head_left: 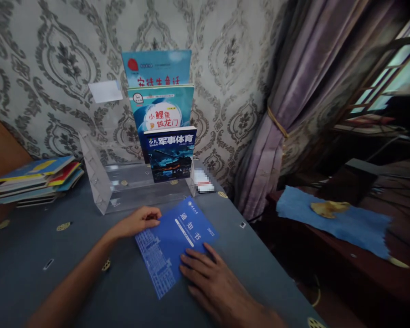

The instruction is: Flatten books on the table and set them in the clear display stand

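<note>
- The blue booklet [176, 243] lies flat on the grey tabletop [37, 255], near the person and just in front of the clear acrylic book stand [123, 182]
- Long axis of the booklet: diagonal, running from the near-left corner to the far-right corner; the white title strip follows the same diagonal
- The cover with large white characters faces up on the far-right half; the near-left half carries dense small print
- Left hand [138, 222]: rests at the far-left edge of the booklet, fingers curled and pressed together, the tips touching the edge; whether they pinch the edge or only rest on it cannot be told
- Right hand [208, 278]: lies palm down on the near-right part of the booklet, fingers [194, 262] extended and slightly spread, pressing the cover flat
- The stand holds three upright books in rising tiers: a dark-covered book [171, 155] in front, a teal book [161, 109] behind it, a light blue book [156, 68] at the far back
- A stack of books [37, 180] lies flat at the far left of the tabletop, well apart from the booklet
- A blue cloth [341, 223] lies on a dark surface to the right, off the tabletop
</note>
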{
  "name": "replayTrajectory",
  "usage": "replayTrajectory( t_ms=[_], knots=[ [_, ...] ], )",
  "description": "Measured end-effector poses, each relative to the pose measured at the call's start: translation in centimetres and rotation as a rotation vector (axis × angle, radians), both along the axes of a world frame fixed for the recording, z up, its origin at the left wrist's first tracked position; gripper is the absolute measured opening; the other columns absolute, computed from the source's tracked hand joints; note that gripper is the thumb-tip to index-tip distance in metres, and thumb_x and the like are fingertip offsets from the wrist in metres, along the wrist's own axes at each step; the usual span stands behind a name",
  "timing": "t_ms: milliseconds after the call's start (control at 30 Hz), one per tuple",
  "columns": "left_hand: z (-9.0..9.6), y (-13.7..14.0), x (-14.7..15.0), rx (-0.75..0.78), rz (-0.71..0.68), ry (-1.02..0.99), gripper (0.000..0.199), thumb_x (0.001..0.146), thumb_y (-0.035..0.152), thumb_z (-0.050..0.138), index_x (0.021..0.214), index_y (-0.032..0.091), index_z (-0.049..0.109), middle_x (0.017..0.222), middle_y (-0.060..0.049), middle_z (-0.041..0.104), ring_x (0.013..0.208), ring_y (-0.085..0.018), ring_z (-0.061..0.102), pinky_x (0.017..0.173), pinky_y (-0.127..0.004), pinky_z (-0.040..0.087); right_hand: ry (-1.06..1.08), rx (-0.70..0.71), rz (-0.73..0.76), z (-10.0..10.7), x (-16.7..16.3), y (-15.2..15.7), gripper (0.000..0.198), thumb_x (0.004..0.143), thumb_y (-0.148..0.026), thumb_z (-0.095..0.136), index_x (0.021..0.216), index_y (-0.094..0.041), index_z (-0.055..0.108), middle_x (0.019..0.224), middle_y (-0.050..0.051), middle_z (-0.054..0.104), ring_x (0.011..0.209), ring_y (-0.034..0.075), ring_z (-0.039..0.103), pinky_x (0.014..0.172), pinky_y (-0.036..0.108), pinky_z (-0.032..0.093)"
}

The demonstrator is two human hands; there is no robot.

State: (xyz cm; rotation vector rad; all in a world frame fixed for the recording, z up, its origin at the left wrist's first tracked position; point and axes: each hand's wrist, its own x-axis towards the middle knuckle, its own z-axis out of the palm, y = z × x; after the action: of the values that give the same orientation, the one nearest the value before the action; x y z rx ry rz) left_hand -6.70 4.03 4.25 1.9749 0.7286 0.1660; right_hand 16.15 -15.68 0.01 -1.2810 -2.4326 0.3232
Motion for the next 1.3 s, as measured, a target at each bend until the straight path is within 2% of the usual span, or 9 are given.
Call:
replayTrajectory(
  t_ms=[133,233,433,567,767,867,1000,1067,1300],
  knots=[
    [0.6,-0.1,0.0,-0.013,-0.003,-0.032,0.027,0.081,0.044,0.061,0.080,0.018,0.055,0.073,0.003,0.051,0.066,-0.013,0.046,0.062,-0.024,0.036,0.101,0.069,-0.196,0.1,2.0,0.7,0.029,0.100,-0.022,0.046,0.112,-0.018,0.072,0.120,0.011,0.073,0.118,0.025,0.064,0.105,0.047,0.047],
    [0.9,-0.1,0.0,-0.002,0.025,-0.072,0.030,0.082,0.047,0.062,0.081,0.018,0.057,0.077,0.002,0.054,0.069,-0.014,0.050,0.063,-0.024,0.038,0.178,0.022,-0.345,0.7,2.8,1.3,0.032,0.101,-0.023,0.043,0.091,-0.018,0.073,0.102,0.011,0.073,0.097,0.023,0.068,0.087,0.040,0.055],
    [1.4,0.3,-0.6,0.024,0.137,-0.157,0.034,0.084,0.053,0.062,0.086,0.019,0.058,0.074,0.003,0.054,0.064,-0.011,0.048,0.057,-0.022,0.038,0.287,-0.078,-0.408,1.7,2.8,3.2,0.028,0.100,-0.032,0.047,0.105,-0.021,0.072,0.100,0.009,0.070,0.095,0.024,0.066,0.083,0.039,0.053],
    [1.6,0.5,-0.8,0.011,0.168,-0.198,0.033,0.082,0.051,0.065,0.085,0.019,0.058,0.070,0.004,0.052,0.061,-0.011,0.048,0.054,-0.022,0.040,0.504,-0.134,-0.353,0.9,2.5,4.8,0.033,0.099,-0.040,0.046,0.088,-0.020,0.069,0.083,0.005,0.069,0.077,0.020,0.064,0.069,0.032,0.052],
    [2.3,0.1,-0.7,0.018,0.199,-0.284,0.027,0.081,0.044,0.067,0.081,0.017,0.060,0.075,0.001,0.057,0.067,-0.012,0.055,0.065,-0.027,0.049,0.840,-0.284,-0.339,0.7,2.1,6.9,0.035,0.093,-0.047,0.049,0.073,-0.020,0.056,0.061,-0.001,0.058,0.050,0.013,0.051,0.050,0.025,0.044],
    [2.8,-0.1,-0.7,0.048,0.184,-0.299,0.026,0.082,0.043,0.067,0.077,0.017,0.061,0.078,-0.001,0.060,0.073,-0.014,0.058,0.072,-0.029,0.049,0.868,-0.166,-0.364,2.0,2.1,7.6,0.032,0.094,-0.045,0.050,0.074,-0.021,0.054,0.060,-0.001,0.059,0.051,0.013,0.052,0.053,0.026,0.044],
    [3.0,-0.2,-1.0,0.058,0.170,-0.256,0.026,0.080,0.042,0.067,0.085,0.017,0.064,0.081,-0.002,0.063,0.078,-0.016,0.059,0.076,-0.031,0.049,0.689,0.194,-0.361,3.4,2.0,8.2,0.023,0.097,-0.035,0.049,0.080,-0.022,0.058,0.071,0.002,0.061,0.067,0.017,0.059,0.063,0.028,0.047],
    [2.9,-0.1,-1.1,0.040,0.164,-0.234,0.027,0.079,0.043,0.067,0.088,0.018,0.063,0.082,-0.002,0.064,0.078,-0.017,0.058,0.076,-0.032,0.050,0.589,0.301,-0.327,3.3,1.9,8.3,0.020,0.098,-0.030,0.047,0.083,-0.022,0.058,0.077,0.003,0.063,0.073,0.017,0.060,0.068,0.029,0.049],
    [1.0,0.1,-0.6,0.010,0.136,-0.158,0.023,0.082,0.041,0.062,0.088,0.019,0.061,0.089,-0.003,0.065,0.081,-0.018,0.059,0.075,-0.034,0.053,0.500,0.267,-0.306,0.7,1.5,8.2,0.022,0.101,-0.023,0.041,0.079,-0.024,0.049,0.072,0.001,0.059,0.066,0.017,0.059,0.064,0.029,0.049]
  ],
)
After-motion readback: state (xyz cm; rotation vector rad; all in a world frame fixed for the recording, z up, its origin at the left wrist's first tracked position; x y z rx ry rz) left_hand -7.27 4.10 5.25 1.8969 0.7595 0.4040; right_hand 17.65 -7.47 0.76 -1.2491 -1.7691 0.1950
